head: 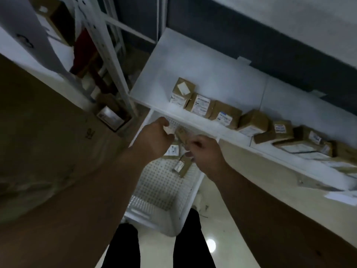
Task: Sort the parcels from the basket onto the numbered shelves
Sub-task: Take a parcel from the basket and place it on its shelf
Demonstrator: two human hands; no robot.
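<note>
A white perforated basket (164, 192) stands on the floor under my arms. Both hands are low over its far end. My left hand (154, 137) and my right hand (205, 151) meet at a small brown parcel (181, 135), with fingers curled on it from either side; blur hides the exact grip. Two more labelled parcels lie in the basket, one (181, 166) just below my right hand and one (172, 150) partly hidden by my left wrist. Several brown parcels (224, 114) stand in a row on the white shelf (193, 64).
A large cardboard box (44, 132) fills the left side. A white metal rack upright (114, 60) rises behind it, with an open box (111, 115) at its foot. My legs (123, 248) stand at the basket's near end on a glossy floor (231, 219).
</note>
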